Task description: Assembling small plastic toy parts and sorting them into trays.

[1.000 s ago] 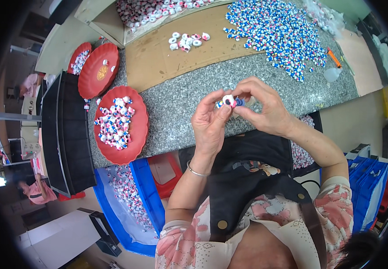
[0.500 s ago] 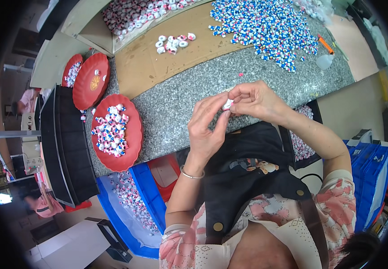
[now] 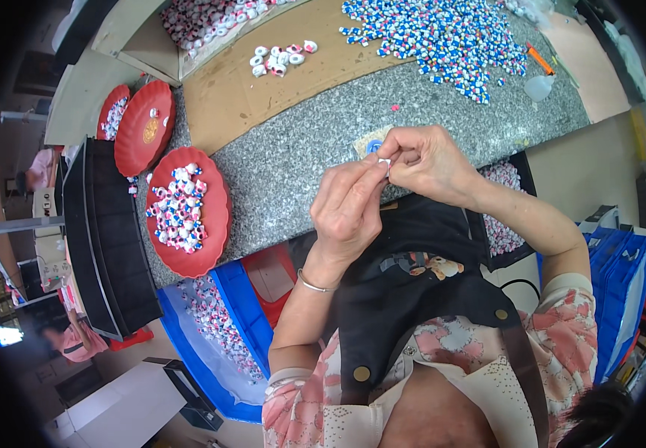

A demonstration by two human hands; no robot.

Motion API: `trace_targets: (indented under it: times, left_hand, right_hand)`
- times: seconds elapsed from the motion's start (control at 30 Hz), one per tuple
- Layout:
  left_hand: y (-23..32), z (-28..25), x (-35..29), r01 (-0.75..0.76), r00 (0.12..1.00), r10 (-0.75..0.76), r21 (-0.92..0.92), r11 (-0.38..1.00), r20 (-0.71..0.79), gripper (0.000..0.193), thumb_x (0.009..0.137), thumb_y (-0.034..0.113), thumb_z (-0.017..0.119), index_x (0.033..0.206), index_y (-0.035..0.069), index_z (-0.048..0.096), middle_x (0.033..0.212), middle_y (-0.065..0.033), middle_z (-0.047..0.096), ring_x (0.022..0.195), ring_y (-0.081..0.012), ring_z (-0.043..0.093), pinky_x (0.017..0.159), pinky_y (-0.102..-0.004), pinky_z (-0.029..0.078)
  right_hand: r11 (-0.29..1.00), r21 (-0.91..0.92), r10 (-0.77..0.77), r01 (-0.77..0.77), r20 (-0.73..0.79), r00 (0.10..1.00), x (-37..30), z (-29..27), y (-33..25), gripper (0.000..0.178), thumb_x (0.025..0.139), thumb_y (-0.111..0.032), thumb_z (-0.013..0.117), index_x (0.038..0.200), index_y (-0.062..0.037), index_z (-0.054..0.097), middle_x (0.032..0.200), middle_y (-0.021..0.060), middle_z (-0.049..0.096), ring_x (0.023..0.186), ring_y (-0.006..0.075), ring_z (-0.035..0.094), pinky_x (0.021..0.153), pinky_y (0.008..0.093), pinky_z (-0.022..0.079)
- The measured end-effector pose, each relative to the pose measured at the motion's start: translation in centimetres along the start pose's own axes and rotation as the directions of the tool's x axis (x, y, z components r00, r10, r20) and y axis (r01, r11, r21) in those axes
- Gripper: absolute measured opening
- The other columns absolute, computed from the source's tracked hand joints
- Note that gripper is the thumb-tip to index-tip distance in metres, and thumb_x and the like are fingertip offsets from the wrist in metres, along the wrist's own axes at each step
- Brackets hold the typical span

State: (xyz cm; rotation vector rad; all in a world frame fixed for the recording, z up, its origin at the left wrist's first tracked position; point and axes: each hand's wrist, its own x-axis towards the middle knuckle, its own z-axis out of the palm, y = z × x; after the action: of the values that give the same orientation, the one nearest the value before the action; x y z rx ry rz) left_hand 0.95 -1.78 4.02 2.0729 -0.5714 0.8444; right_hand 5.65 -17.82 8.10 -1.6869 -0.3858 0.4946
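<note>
Above the near edge of the granite tabletop, my left hand (image 3: pixel 347 205) and my right hand (image 3: pixel 433 166) meet at the fingertips. Between them they pinch a small white piece (image 3: pixel 385 163), mostly covered by the fingers. Both hands are closed on it. Just beyond the fingertips a round blue thing (image 3: pixel 374 146) shows on a pale speckled patch (image 3: pixel 364 142), partly hidden by my right hand. To the left, a red scalloped plate (image 3: pixel 217 237) bears many small white, blue and pink figure pieces (image 3: pixel 179 207).
A heap of blue and white pieces (image 3: pixel 442 45) covers the far tabletop. White rounded pieces (image 3: pixel 278 60) lie on brown cardboard (image 3: pixel 241 108). Another red plate (image 3: pixel 132 131) stands at left. An orange-handled tool (image 3: pixel 539 58) lies far right. A blue crate (image 3: pixel 241 299) sits below the table.
My hands have drawn closer together, and the fingers now cover more of the white piece. The blue round thing and pale patch have come into sight beyond them. The view has shifted slightly.
</note>
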Motion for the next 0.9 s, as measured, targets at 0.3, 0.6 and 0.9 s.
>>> trace_targets:
  times: [0.3,0.6,0.9]
  left_hand:
    - [-0.2,0.3,-0.5,0.181,0.982,-0.186,-0.126,0.975,-0.032,0.031,0.076,-0.01,0.068,0.105,0.0,0.065,0.096,-0.0109,0.066,0.084,-0.0224,0.065,0.073,-0.0295,0.053]
    - [-0.4,0.8,-0.9,0.631,0.72,-0.542,-0.734,0.252,0.433,0.022,0.09,-0.001,0.06,0.112,-0.002,0.054,0.105,-0.008,0.062,0.097,-0.0134,0.061,0.086,-0.0265,0.05]
    - [0.3,1.5,-0.3,0.692,0.595,-0.524,-0.72,-0.051,0.609,0.032,0.094,0.008,0.056,0.125,0.0,0.051,0.109,-0.0071,0.06,0.098,-0.0126,0.06,0.083,-0.0272,0.052]
  right_hand:
    - [0.959,0.265,0.058,-0.097,0.15,0.987,-0.6,-1.4,0.8,0.017,0.087,-0.003,0.061,0.103,0.0019,0.062,0.082,0.0017,0.063,0.076,0.0041,0.057,0.068,0.0207,0.048]
    - [0.943,-0.19,-0.282,0.272,-0.025,0.959,-1.8,-1.5,1.9,0.035,0.079,-0.003,0.071,0.113,-0.0009,0.062,0.099,0.0039,0.061,0.085,0.0111,0.06,0.076,0.0252,0.05]
    - [0.99,-0.06,-0.13,0.125,-0.087,0.988,-2.5,-1.9,2.5,0.038,0.082,-0.003,0.068,0.119,-0.0006,0.059,0.099,0.0039,0.064,0.084,0.0098,0.06,0.079,0.0267,0.05]
